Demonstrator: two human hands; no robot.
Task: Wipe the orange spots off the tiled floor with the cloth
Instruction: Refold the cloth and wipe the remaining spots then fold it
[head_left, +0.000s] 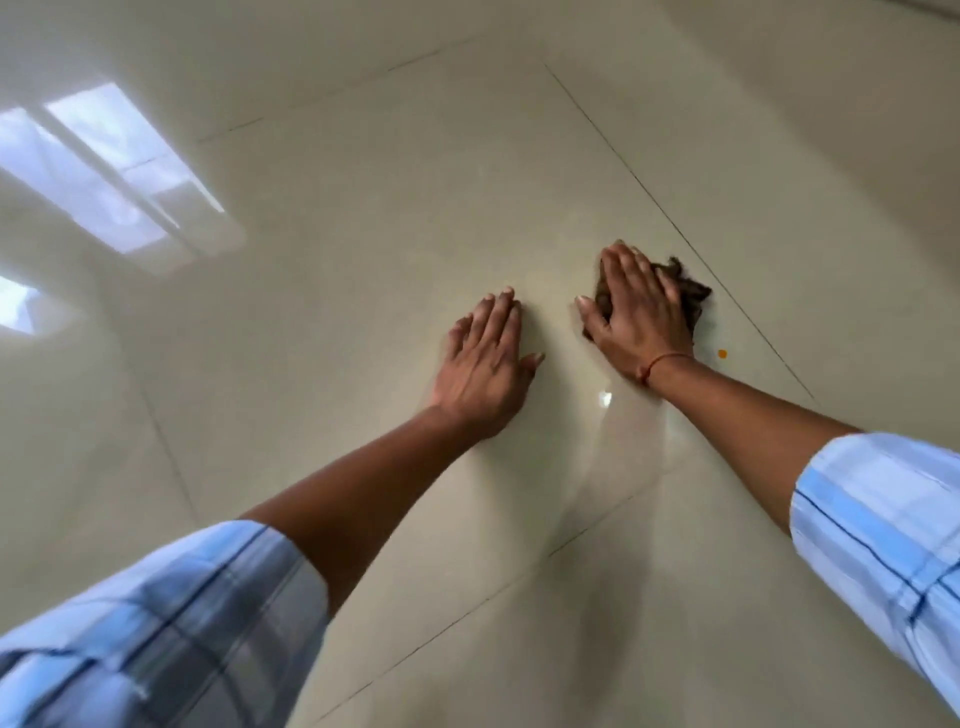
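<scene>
Ok, right hand (641, 312) flat on the brown cloth (687, 291), fingers straight and close together, pressing it onto the tiled floor (415, 208). Cloth sits under those fingers and the palm, with a bunched edge sticking out on the little-finger side. One orange spot (722, 354) visible, back from the fingertips beside the wrist, just clear of the cloth. Left hand (485, 364) palm-down on bare tile, fingers straight, thumb pointing toward the right thumb, not touching.
</scene>
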